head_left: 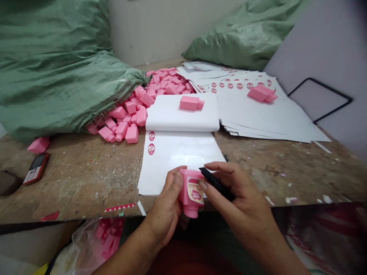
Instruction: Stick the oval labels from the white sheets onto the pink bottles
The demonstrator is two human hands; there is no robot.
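Observation:
My left hand (169, 202) is closed around a pink plastic bottle (186, 191), neck down, near the table's front edge. An oval "BABY" label (195, 193) is on the bottle's face. My right hand (237, 194) grips a slim black tool with a slanted, pointed tip (218, 183); its exact kind is unclear. The right thumb touches the label's upper part. Beneath the hands lies a white label sheet (163, 172), two round pink stickers (151, 149) at its left edge. Its far part is folded over, and another pink bottle (189, 103) rests there on its side.
Pink bottles (132, 133) spill from a green sack (71, 91) at left. A phone (36, 168) lies at the left front. More label sheets (258, 114), one bearing a pink bottle (261, 94), cover the right side, near a black wire frame (329, 91). Below the edge, a clear bag (88, 242) contains pink bottles.

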